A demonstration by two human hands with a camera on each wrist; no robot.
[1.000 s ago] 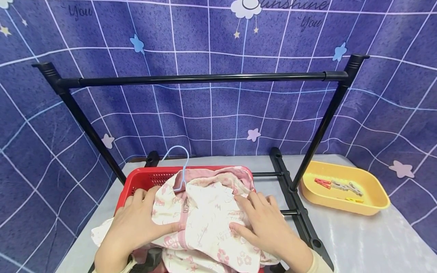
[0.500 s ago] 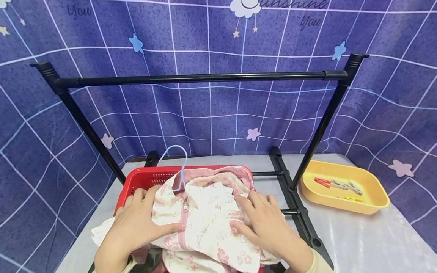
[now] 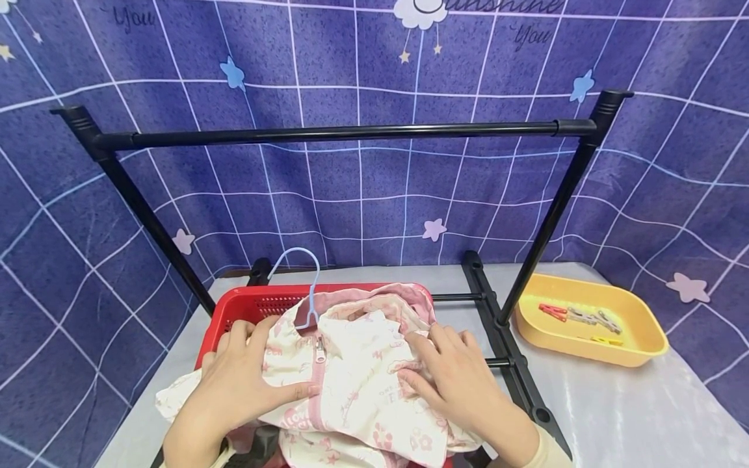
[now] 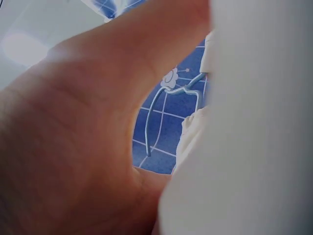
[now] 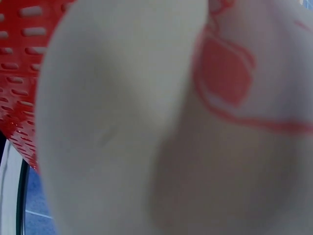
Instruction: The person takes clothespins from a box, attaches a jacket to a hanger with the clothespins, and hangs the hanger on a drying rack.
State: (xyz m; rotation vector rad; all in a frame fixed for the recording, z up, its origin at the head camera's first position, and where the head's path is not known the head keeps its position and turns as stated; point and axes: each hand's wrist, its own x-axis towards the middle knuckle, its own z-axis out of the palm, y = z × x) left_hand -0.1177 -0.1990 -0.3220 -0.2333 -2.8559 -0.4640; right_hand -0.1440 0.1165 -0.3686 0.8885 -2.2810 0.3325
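A white jacket [image 3: 357,383] with pink prints and a pink front zipper lies over a red basket in the head view. The light blue hook of a hanger [image 3: 314,286] rises from its collar. My left hand [image 3: 234,377] holds the jacket's left side, its thumb on the front beside the zipper. On the other side my right hand [image 3: 450,370] grips the front, fingers and thumb bunching the cloth. The left wrist view shows the hanger [image 4: 148,122] beyond my arched left hand [image 4: 98,117]. Pale cloth of the jacket [image 5: 122,122] fills most of the right wrist view.
Under the jacket is the red basket [image 3: 234,299], with more clothing in it. A black rack [image 3: 351,134] stands around it, its bar crossing above. To the right, a yellow tray [image 3: 591,351] holds several clothes pegs [image 3: 579,316]. A blue patterned curtain [image 3: 380,195] hangs behind.
The cloth under my right hand has bunched up a little and the zipper pull has shifted slightly. The hanger hook has tipped slightly left. Both hands stay nearly in place.
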